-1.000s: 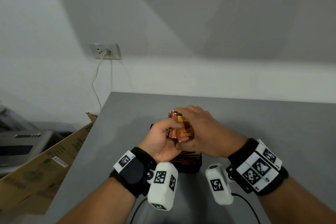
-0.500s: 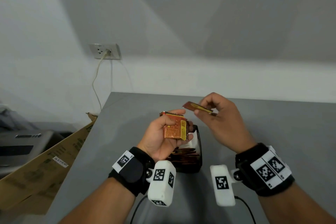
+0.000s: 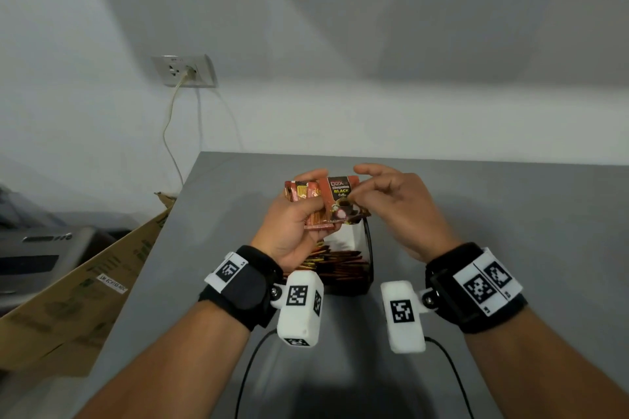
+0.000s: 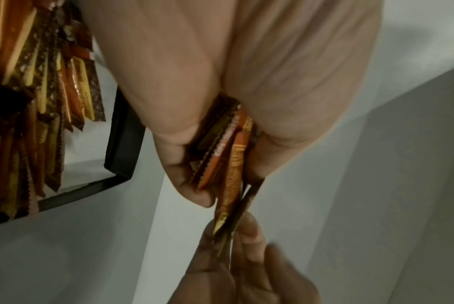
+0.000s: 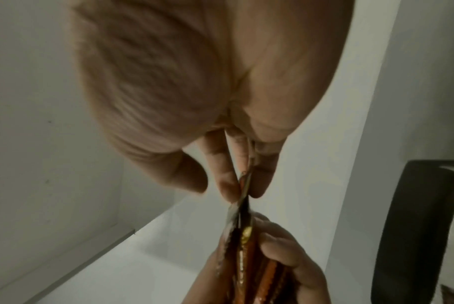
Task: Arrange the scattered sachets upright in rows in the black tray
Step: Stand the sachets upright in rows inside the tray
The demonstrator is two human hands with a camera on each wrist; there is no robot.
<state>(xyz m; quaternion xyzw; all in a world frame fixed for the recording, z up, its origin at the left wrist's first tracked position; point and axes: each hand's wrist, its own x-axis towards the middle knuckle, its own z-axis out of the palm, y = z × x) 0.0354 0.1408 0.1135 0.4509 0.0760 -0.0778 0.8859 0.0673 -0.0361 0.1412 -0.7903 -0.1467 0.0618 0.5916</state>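
Grey worktop runs up to a pale wall, where a socket has a cable plugged in; a cardboard box leans off the worktop's left edge. Near the person sits the black tray, with a row of sachets standing on edge in its near part; its far part shows a white floor. Above the tray the left hand grips a small stack of sachets, its fingers and thumb curled round them; the right hand pinches the edge of a front sachet, printed BLACK, between thumb and fingertips, its other fingers loosely spread; that sachet lies against the stack.
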